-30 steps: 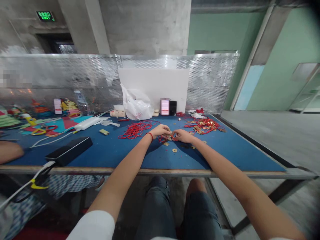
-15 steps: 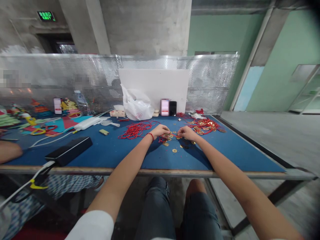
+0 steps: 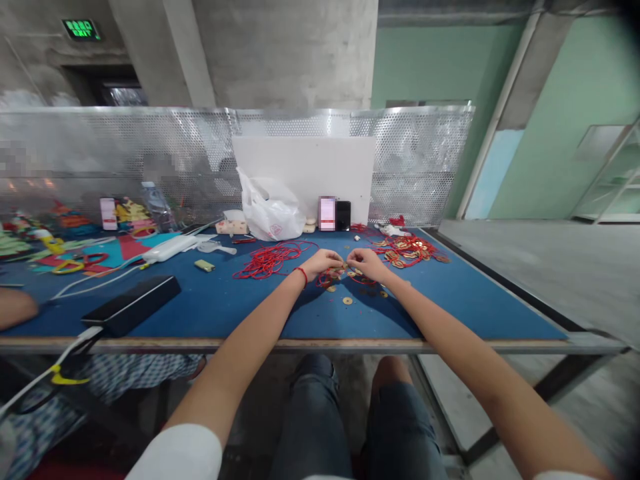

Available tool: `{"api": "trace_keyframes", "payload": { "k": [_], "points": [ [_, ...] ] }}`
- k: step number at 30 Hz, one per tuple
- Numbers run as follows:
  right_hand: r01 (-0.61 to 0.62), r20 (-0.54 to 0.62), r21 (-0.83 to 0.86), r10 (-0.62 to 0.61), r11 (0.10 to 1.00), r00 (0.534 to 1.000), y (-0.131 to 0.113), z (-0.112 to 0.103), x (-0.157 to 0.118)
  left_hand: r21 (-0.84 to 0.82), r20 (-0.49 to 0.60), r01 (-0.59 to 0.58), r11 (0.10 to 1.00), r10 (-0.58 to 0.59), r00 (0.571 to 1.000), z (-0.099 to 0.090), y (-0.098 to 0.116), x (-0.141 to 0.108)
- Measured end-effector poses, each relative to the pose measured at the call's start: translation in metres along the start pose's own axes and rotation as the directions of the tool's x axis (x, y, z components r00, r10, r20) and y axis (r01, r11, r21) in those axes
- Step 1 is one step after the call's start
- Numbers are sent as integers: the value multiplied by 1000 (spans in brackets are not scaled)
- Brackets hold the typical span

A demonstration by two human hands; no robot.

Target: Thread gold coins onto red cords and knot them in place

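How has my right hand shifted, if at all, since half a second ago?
Yes: judged against the upright lit phone, the right hand has moved slightly left, toward the left hand.

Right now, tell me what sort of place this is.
Probably a craft workshop: the blue-topped table bears tangled red cord and a pile of gold-coloured discs. A lit green exit sign beside bare concrete suggests a large, public or industrial building.
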State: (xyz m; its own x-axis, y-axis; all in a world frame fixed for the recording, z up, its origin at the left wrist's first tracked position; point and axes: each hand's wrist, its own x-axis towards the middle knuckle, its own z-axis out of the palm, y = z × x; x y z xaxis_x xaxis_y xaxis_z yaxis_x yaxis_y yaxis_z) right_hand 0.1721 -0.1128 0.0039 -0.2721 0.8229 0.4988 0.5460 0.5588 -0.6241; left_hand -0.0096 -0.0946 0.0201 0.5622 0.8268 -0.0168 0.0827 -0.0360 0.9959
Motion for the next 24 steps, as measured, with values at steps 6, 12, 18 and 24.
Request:
{"api": "trace_keyframes", "payload": {
  "k": [6,12,18,24],
  "points": [
    [-75,-7,-9,75,997,997,0,3,-1,-19,-8,18,1000,-18,1000,0,1,0],
    [-36,15,117,34,992,999,-4,3,-1,-36,7,-37,999,37,999,1,0,-1],
    [-175,99,416,147,892,984,-9,-9,-1,-175,-137,-97,980,73,988,-6,2,5],
    [-68,-148,765,278,640,949,-5,-40,4,-339,-251,-179,923,94,963,-17,5,7]
  ]
}}
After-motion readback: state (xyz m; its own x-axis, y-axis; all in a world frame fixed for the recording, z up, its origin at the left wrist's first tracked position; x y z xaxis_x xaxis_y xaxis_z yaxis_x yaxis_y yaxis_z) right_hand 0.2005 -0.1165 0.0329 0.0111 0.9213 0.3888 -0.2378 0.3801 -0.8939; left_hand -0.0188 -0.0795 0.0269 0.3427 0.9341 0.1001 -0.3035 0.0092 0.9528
